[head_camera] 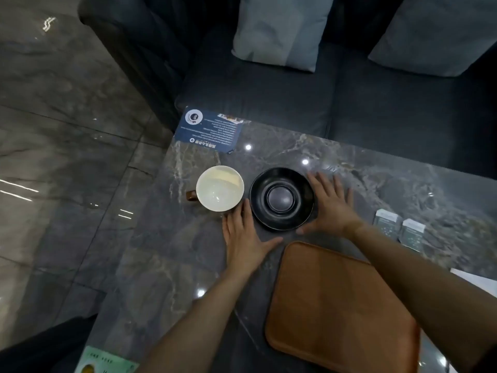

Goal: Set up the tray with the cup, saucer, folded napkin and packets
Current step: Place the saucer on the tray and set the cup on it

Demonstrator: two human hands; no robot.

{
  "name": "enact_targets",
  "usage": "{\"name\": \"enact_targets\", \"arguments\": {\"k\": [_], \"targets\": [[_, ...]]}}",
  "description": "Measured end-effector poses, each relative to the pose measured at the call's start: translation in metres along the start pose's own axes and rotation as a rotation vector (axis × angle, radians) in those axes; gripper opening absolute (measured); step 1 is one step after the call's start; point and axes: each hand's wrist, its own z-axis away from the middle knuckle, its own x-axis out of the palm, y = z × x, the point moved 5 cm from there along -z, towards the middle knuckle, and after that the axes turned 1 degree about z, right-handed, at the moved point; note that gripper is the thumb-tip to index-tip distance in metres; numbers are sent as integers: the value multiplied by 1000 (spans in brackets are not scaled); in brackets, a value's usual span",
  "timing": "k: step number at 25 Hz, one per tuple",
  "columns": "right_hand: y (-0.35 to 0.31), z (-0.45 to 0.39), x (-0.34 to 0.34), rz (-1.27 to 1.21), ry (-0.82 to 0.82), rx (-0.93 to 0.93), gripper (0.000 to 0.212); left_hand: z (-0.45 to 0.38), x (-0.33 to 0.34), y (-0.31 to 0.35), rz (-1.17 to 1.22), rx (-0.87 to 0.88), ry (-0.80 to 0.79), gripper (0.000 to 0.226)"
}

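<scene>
Both hands lie spread and flat on the grey marble desk [172,265], one on each side of the black saucer [281,198], holding nothing. Left hand [243,238] rests at the saucer's near-left edge, fingers pointing away from the person and thumb stretched toward the saucer's near rim. Right hand [330,205] sits against the saucer's right edge, fingers fanned, thumb curling under the near rim. Both forearms are bare and reach in from the near side.

Just left of the saucer stands the white cup [220,188], empty, its brown handle pointing left, near the desk's left edge. Nearer the person than the saucer lies the brown wooden tray [341,310], bare, a narrow strip of desk between them. Right of the saucer, beyond the right hand, two small packets [398,228] lie side by side. Behind the saucer, at the desk's far left corner, a blue printed card [209,130] overhangs slightly. Past the far edge is a dark sofa [376,109] with pale cushions [279,30].
</scene>
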Motion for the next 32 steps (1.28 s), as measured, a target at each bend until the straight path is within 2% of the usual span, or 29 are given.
{"name": "enact_targets", "arguments": {"k": [3,8,18,26,32], "targets": [[-3,-11,3,59,-35,-88,146,-2,1,2,-15,-3,70,125],[5,-18,12,-1,-58,-89,153,-3,1,4,20,-32,121,125],[-1,-14,10,-139,-23,-78,147,-6,-1,11,169,-110,167,124],[3,3,19,-280,16,-69,142,2,-7,14,244,-74,161,123],[8,36,20,-306,66,-46,137,15,-11,17,273,5,86,122]]}}
